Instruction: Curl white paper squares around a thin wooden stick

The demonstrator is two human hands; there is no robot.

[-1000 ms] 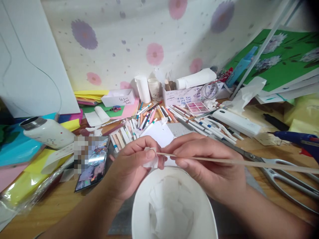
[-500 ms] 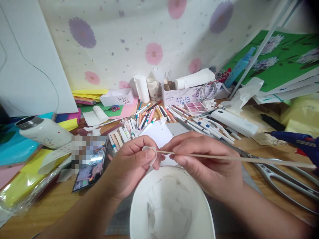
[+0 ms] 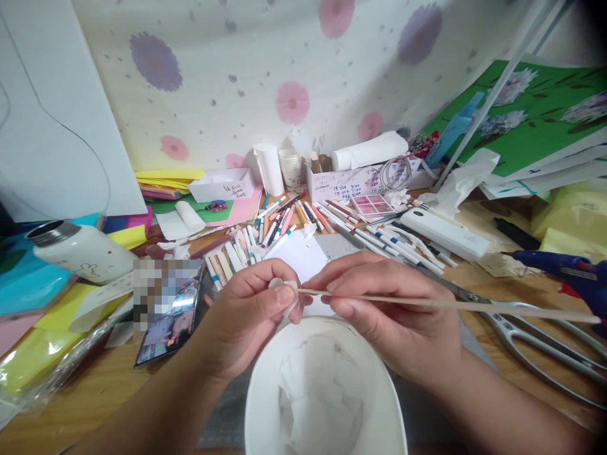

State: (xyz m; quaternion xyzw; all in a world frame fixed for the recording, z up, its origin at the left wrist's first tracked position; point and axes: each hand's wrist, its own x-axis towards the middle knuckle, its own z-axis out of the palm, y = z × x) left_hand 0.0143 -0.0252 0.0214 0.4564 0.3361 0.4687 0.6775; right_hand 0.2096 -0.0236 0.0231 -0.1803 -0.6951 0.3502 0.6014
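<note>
- Left hand (image 3: 253, 309): pinching small white piece (image 3: 275, 284).
- Right hand (image 3: 403, 313): grasping thin stick (image 3: 474, 306), tip at the left pinch.
- Risk: slackened pinch could drop the piece toward white container (image 3: 385, 392) just below.

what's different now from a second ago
The white paper piece in the left hand now looks rounder, less squared. The far end of the thin stick in the right hand, earlier cut off by the picture's right edge, now shows; the scene sits slightly further left. Nothing was picked up or let go; both holds stayed.
</note>
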